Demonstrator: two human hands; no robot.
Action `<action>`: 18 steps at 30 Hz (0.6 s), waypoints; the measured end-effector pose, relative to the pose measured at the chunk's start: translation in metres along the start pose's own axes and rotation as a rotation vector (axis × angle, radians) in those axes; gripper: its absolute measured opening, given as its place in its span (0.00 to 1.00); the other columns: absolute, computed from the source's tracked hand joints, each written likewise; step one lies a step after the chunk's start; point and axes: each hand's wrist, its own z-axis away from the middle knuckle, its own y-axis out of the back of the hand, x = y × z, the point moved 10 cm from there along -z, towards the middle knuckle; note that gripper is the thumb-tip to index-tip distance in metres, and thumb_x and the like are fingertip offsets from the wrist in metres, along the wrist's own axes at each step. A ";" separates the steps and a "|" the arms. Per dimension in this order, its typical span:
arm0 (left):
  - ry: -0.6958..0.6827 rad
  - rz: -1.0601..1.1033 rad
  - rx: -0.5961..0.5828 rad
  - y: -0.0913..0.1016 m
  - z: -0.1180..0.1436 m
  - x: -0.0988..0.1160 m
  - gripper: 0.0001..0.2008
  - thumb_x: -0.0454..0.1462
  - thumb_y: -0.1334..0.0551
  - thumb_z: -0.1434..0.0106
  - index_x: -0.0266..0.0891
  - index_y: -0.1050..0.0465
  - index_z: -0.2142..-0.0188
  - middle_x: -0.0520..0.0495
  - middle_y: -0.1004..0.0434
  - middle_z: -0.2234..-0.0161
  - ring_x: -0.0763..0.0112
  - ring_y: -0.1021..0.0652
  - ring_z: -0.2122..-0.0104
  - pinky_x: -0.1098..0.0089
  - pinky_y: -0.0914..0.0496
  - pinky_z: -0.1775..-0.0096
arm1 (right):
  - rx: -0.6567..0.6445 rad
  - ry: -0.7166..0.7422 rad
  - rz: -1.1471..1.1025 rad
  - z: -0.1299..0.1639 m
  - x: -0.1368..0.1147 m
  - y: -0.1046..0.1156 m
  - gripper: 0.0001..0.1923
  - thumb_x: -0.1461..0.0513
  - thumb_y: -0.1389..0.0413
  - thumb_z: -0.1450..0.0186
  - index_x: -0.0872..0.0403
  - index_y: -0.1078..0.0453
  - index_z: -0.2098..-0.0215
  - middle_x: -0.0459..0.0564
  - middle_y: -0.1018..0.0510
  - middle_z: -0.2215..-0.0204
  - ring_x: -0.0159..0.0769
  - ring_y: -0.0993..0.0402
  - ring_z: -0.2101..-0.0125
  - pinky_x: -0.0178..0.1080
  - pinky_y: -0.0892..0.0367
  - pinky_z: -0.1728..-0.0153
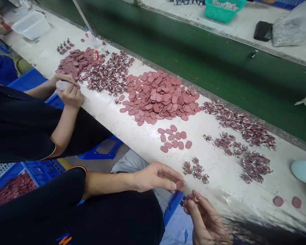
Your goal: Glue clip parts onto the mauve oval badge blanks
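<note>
White bench [142,143]; right hand [206,221] pinching small clip [185,200].

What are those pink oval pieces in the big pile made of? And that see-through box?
The oval pieces look like matte rubber or soft plastic: dull reddish-pink, flat, no shine. The see-through box looks like thin glossy plastic, since the table shows through it. Neither can be told for certain.

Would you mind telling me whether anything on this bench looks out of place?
Two oval tags lie alone near the bench's front edge at far right, well apart from the big pile and the small laid-out group. Otherwise nothing looks spilled or damaged.
</note>
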 end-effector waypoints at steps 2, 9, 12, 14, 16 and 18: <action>-0.012 -0.018 -0.030 -0.005 -0.001 -0.002 0.23 0.39 0.19 0.46 0.35 0.15 0.51 0.40 0.12 0.55 0.61 0.14 0.53 0.61 0.24 0.46 | 0.005 0.068 -0.072 0.008 -0.014 0.001 0.15 0.53 0.28 0.47 0.36 0.15 0.60 0.46 0.11 0.63 0.44 0.13 0.71 0.42 0.16 0.76; -0.036 -0.024 -0.112 -0.017 0.000 -0.005 0.23 0.38 0.19 0.45 0.35 0.15 0.51 0.39 0.12 0.52 0.65 0.13 0.53 0.64 0.23 0.44 | -0.032 0.127 -0.064 0.013 -0.047 -0.015 0.12 0.55 0.28 0.44 0.39 0.14 0.61 0.49 0.10 0.66 0.41 0.15 0.75 0.40 0.16 0.76; -0.029 -0.015 -0.082 -0.014 0.000 -0.006 0.24 0.36 0.18 0.47 0.34 0.17 0.51 0.39 0.12 0.54 0.67 0.13 0.55 0.65 0.22 0.47 | 0.029 0.147 -0.074 0.014 -0.049 -0.011 0.13 0.57 0.27 0.46 0.41 0.14 0.61 0.49 0.10 0.66 0.43 0.15 0.74 0.42 0.15 0.75; -0.016 -0.010 -0.046 -0.012 0.000 -0.007 0.24 0.35 0.17 0.49 0.34 0.18 0.54 0.40 0.11 0.56 0.67 0.13 0.57 0.65 0.21 0.48 | 0.015 0.155 -0.079 0.013 -0.049 -0.013 0.15 0.58 0.26 0.47 0.40 0.14 0.61 0.48 0.10 0.66 0.45 0.14 0.75 0.43 0.15 0.75; -0.016 -0.013 -0.035 -0.012 0.000 -0.005 0.20 0.36 0.17 0.50 0.33 0.18 0.60 0.41 0.11 0.58 0.66 0.13 0.58 0.64 0.21 0.49 | -0.008 0.171 -0.092 0.011 -0.050 -0.015 0.15 0.58 0.26 0.47 0.40 0.14 0.61 0.48 0.10 0.67 0.44 0.15 0.76 0.43 0.16 0.76; -0.044 -0.033 -0.049 -0.017 0.000 -0.001 0.17 0.40 0.17 0.49 0.33 0.17 0.65 0.40 0.11 0.59 0.63 0.13 0.57 0.62 0.22 0.47 | -0.025 0.192 -0.113 0.009 -0.053 -0.016 0.13 0.59 0.27 0.47 0.39 0.14 0.62 0.46 0.11 0.69 0.41 0.17 0.79 0.41 0.18 0.79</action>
